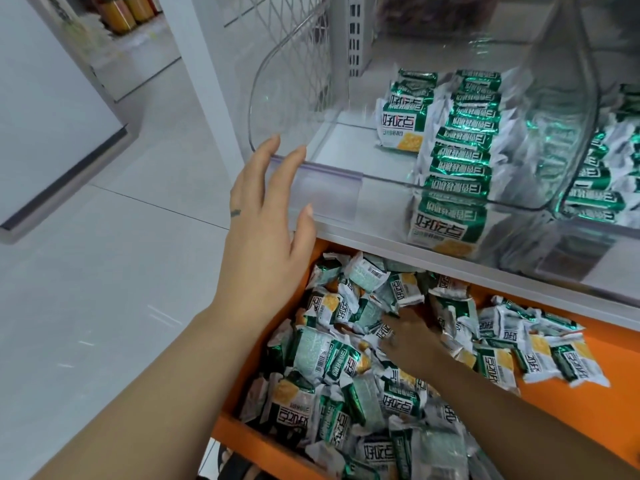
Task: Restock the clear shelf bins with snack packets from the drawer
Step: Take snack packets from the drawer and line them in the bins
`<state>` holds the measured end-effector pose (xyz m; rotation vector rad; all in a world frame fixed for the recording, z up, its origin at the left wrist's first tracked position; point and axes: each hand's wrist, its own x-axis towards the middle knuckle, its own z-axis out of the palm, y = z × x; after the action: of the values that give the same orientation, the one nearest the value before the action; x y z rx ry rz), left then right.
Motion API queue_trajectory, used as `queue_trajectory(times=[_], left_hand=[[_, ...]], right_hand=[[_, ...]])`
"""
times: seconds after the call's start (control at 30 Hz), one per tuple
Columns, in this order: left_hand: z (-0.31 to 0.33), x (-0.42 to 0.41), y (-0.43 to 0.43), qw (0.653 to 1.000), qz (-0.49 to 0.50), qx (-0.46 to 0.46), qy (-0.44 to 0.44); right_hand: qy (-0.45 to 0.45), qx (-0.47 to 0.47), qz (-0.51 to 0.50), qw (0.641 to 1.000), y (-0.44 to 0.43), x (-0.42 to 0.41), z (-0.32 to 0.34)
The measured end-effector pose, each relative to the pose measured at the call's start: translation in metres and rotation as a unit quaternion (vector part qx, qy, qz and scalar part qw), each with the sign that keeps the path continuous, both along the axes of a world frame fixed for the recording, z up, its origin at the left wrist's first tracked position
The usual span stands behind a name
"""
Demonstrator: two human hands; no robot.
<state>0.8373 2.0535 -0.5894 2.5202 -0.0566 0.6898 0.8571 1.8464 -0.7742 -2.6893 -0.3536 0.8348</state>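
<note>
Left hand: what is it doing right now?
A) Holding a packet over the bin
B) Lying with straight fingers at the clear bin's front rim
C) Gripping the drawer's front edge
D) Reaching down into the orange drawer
B: the left hand lies with straight fingers at the front rim of the clear bin and holds nothing. The right hand is the one down among the snack packets in the orange drawer.

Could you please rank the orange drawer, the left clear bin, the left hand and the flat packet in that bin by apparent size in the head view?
1. orange drawer and clear bin: alike, both cropped.
2. left hand, nearer the camera.
3. flat packet.
</note>
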Motion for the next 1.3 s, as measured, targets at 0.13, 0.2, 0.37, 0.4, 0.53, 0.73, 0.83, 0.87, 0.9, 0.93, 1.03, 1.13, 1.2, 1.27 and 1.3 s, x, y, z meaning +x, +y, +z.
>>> queue_trajectory(times=[0.13,0.2,0.37,0.4,0.53,0.73,0.83,0.87,0.9,0.93,1.03,1.13,1.2,1.27,1.3], left_hand=[[-0.001,0.0,-0.002,1.0,0.004,-0.009,-0.006],[-0.001,0.001,-0.003,1.0,0.005,-0.01,-0.008],[-0.002,0.001,-0.001,1.0,0.001,-0.012,-0.005],[-0.002,0.001,0.0,1.0,-0.001,-0.012,-0.007],[-0.002,0.002,-0.001,1.0,-0.001,-0.008,-0.014],[0.001,0.001,-0.003,1.0,0.004,-0.018,-0.003],[0.003,0.0,-0.002,1.0,0.003,-0.02,0.009],[0.005,-0.001,-0.002,1.0,0.003,-0.021,0.013],[0.006,-0.002,-0.002,1.0,0.003,-0.024,0.014],[0.008,-0.003,-0.002,1.0,0.004,-0.026,0.016],[0.014,-0.004,-0.003,0.999,0.01,-0.001,0.037],[0.022,-0.01,-0.008,0.998,0.013,0.046,0.048],[0.033,-0.017,-0.011,0.997,-0.043,0.066,0.021],[0.051,-0.028,-0.016,0.99,-0.126,0.003,0.059],[0.06,-0.033,-0.019,0.981,-0.162,-0.054,0.092]], right_hand=[[0.052,0.003,-0.015,0.999,0.003,0.023,-0.002],[0.091,-0.016,0.009,0.996,0.0,0.034,-0.004],[0.174,0.009,-0.003,0.985,0.002,0.042,-0.007],[0.18,0.032,-0.019,0.983,0.002,0.041,-0.008],[0.184,0.068,-0.021,0.98,-0.001,0.037,-0.005],[0.145,0.078,0.037,0.986,-0.001,0.027,0.014],[0.065,0.025,0.071,0.995,-0.002,0.011,0.026],[0.031,0.03,0.074,0.996,-0.004,0.005,0.032],[0.001,0.043,0.076,0.996,-0.006,-0.001,0.04],[-0.024,0.059,0.079,0.995,-0.009,-0.008,0.051],[-0.071,0.124,0.109,0.984,-0.019,-0.028,0.094],[-0.091,0.176,0.128,0.972,-0.025,-0.044,0.143],[-0.108,0.193,0.126,0.967,-0.027,-0.052,0.178],[-0.133,0.218,0.109,0.961,-0.027,-0.058,0.211],[-0.142,0.238,0.087,0.957,-0.026,-0.061,0.227]])
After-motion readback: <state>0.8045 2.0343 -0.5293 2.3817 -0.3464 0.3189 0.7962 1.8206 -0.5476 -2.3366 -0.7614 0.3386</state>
